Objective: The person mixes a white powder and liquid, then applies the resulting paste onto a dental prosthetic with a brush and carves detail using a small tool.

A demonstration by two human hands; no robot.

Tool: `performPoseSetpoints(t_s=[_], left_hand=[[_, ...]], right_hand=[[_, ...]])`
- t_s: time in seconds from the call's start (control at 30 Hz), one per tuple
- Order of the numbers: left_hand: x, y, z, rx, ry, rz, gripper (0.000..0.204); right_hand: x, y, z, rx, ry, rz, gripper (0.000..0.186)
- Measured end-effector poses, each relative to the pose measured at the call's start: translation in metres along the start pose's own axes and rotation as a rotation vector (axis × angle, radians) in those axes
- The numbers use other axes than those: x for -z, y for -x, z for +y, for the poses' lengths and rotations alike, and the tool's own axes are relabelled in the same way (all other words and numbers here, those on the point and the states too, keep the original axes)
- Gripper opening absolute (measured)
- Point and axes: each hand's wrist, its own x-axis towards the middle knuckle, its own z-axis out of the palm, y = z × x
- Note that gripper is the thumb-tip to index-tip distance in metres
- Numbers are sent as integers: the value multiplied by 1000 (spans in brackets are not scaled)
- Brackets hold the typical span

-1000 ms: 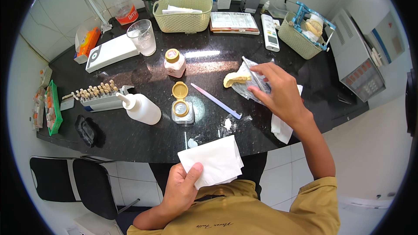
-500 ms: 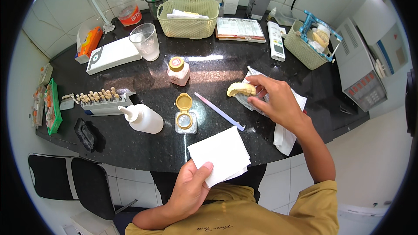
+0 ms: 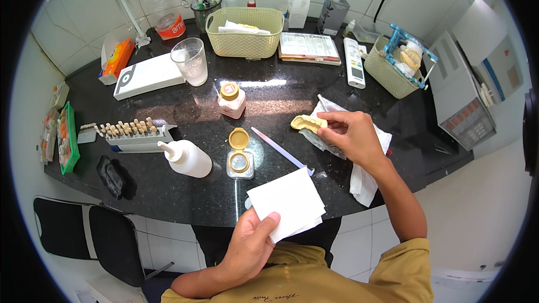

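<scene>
My left hand point(image 3: 245, 248) grips a small stack of white paper sheets point(image 3: 287, 199) at the near edge of the counter, thumb on top. Farther right, the thumb and fingers of my right hand point(image 3: 355, 137) pinch the right end of a pale yellow dental cast point(image 3: 305, 123), which is arch-shaped. Beneath that hand lies a crumpled white cloth point(image 3: 366, 182). Between the two hands rests a lilac, spatula-like stick point(image 3: 279, 149). To its left stands a small clear jar point(image 3: 240, 167) with its gold lid flipped back. Behind it is a gold-capped jar of pink material point(image 3: 232, 104).
A white squeeze bottle point(image 3: 191, 160) and a tooth shade guide point(image 3: 137, 140) stand on the left. At the back are a drinking glass point(image 3: 190, 63), a green basket point(image 3: 242, 45) and a remote control point(image 3: 354, 64). Another basket point(image 3: 387, 78) holds a blue frame with casts.
My right hand's fingers have closed on the end of the cast, which has turned slightly and shows more of its inner side. My left hand still holds the paper sheets.
</scene>
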Motion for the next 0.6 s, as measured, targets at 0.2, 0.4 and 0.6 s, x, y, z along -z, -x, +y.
performPoseSetpoints(t_s=[0.2,0.4,0.6], left_hand=[[-6,-8,-1,-29,19,-22,37],[-15,-25,-9,-167,48,-3,39],[-31,-41,-6,-374,-87,34,37]], right_hand=[[12,2,-1,-173,-328,-82,35],[26,34,-40,-252,-571,-166,39],[35,56,-68,-288,-537,-250,37]])
